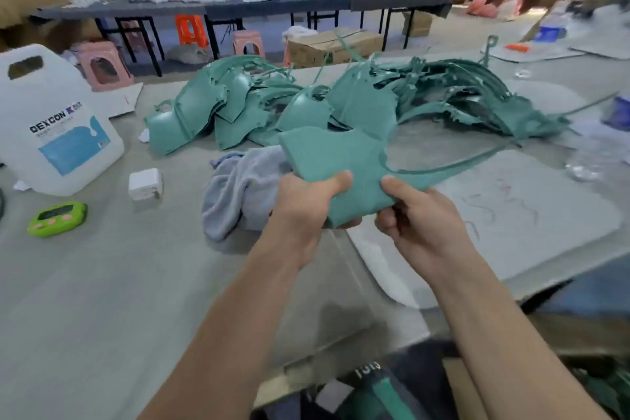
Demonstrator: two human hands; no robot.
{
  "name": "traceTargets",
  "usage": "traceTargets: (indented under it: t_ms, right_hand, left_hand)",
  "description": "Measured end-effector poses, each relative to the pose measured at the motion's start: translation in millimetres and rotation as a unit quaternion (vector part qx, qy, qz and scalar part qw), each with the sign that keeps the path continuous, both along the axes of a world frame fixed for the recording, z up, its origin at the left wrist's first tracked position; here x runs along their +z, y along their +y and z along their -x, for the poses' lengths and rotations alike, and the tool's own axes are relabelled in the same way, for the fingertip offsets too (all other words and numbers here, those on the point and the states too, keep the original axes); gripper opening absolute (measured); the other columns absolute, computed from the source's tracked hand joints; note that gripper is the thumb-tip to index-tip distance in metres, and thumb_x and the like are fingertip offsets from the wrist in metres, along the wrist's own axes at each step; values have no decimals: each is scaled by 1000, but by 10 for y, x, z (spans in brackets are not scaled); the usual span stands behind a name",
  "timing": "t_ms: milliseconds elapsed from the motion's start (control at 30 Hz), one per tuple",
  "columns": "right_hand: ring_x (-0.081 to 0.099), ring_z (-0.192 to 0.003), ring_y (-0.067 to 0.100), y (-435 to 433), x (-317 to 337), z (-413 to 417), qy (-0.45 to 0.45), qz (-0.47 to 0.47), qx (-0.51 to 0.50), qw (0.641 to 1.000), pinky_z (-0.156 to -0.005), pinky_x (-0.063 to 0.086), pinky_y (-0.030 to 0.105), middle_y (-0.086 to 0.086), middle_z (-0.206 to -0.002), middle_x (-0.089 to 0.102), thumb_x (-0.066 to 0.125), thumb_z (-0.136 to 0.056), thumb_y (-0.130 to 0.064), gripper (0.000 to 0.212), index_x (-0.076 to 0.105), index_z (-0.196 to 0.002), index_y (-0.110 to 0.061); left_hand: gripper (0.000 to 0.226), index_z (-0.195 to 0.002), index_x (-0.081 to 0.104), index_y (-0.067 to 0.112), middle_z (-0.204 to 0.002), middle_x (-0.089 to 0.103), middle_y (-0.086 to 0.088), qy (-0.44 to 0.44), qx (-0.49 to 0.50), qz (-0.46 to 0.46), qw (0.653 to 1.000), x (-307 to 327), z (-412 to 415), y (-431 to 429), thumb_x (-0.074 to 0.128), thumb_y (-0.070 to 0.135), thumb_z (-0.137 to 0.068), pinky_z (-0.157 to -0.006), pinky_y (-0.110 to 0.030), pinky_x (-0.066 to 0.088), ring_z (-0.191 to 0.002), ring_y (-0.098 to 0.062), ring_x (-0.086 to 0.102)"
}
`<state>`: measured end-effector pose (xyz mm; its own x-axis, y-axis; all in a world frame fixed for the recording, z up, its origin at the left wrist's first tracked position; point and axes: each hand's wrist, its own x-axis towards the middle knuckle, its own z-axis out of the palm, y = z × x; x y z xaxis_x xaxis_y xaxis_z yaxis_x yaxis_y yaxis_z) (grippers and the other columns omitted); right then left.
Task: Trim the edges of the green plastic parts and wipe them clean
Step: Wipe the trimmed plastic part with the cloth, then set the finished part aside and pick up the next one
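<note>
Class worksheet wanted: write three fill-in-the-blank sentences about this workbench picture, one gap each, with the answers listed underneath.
1. The left hand and right hand together hold one ____ plastic part.
2. The crumpled cloth beside the left hand is ____ in colour.
3. The white jug stands on the person's ____ side.
Answers: green; grey; left.

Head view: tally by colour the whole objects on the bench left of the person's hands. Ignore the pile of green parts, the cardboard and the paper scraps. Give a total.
White: 2, the jug and the small block
Green: 1, the timer
Grey: 1, the cloth
Total: 4
</note>
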<state>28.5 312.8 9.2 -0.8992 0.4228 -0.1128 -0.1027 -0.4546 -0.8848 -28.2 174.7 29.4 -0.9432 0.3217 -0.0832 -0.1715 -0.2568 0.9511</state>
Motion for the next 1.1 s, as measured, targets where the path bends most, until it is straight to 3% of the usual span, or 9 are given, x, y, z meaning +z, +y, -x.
traceTargets:
  t_ms: [200,300,467,633,700,767,900,1000,1100]
  right_hand:
    - [39,-41,15,571,-290,-1179,2,72,-178,981,-42,27,26,5,-62,54,60,-96,-6,5,61,-93,-9]
    - [38,-43,14,889,-552,-1834,-25,103,-242,965,-37,27,25,6,-64,51,58,-97,-10,3,58,-98,-6]
    - [38,-38,13,1425,-1073,-3022,-135,146,-339,919,-32,27,23,9,-61,44,59,-97,-10,5,58,-97,-6]
    - [47,-38,12,1932,-1497,-3728,-159,234,-422,861,-39,37,21,6,-58,53,58,-101,-21,16,58,-88,-10]
    - [59,-58,16,2046,-1633,-3822,-153,283,-419,849,-62,51,28,6,-75,60,56,-103,-37,27,55,-93,-11]
    - [62,-88,25,2052,-1863,-3923,-245,286,-377,846,-88,52,41,14,-102,68,57,-101,-46,40,49,-114,-9]
    - [58,-77,28,1921,-2215,-3818,-303,284,-311,855,-73,47,39,18,-102,69,53,-104,-43,41,49,-126,-9]
    - [49,-59,22,1829,-2162,-3480,-287,294,-276,869,-62,38,31,10,-74,63,44,-107,-37,29,55,-104,-10]
    - [26,-50,15,1751,-1908,-3084,-210,285,-218,909,-60,13,28,-2,-62,32,42,-103,-23,23,47,-82,-17]
  left_hand:
    - [6,-90,73,8,-85,79,-5,-8,-175,57,983,-85,-703,922,74,4,-85,-50,-35,58,-70,-24,75]
    - [16,-101,73,3,-99,77,-16,-70,-252,70,963,-324,-1213,1481,68,2,-86,-76,-46,63,-90,-32,75]
    - [43,-128,60,2,-123,69,-17,-216,-418,107,876,-858,-2195,2173,53,-6,-86,-101,-51,52,-113,-35,67]
    - [43,-145,45,8,-143,54,-15,-286,-484,107,820,-1134,-2866,2721,51,10,-102,-94,-40,54,-122,-30,58]
    - [46,-146,44,11,-154,43,-12,-267,-506,165,803,-1245,-2984,2815,55,21,-102,-109,-41,42,-140,-26,43]
    - [39,-137,52,15,-159,36,-11,-224,-521,235,789,-1386,-3004,2824,60,23,-99,-112,-42,38,-147,-25,34]
    - [34,-128,63,18,-152,48,-8,-181,-491,247,816,-1555,-2715,2769,63,16,-94,-96,-36,46,-144,-24,39]
    - [36,-126,69,24,-149,52,-6,-128,-491,260,822,-1458,-2464,2646,63,14,-92,-93,-33,43,-142,-23,40]
    - [40,-130,66,27,-130,65,-2,-54,-509,274,814,-1314,-2326,2544,63,16,-92,-89,-29,45,-124,-14,56]
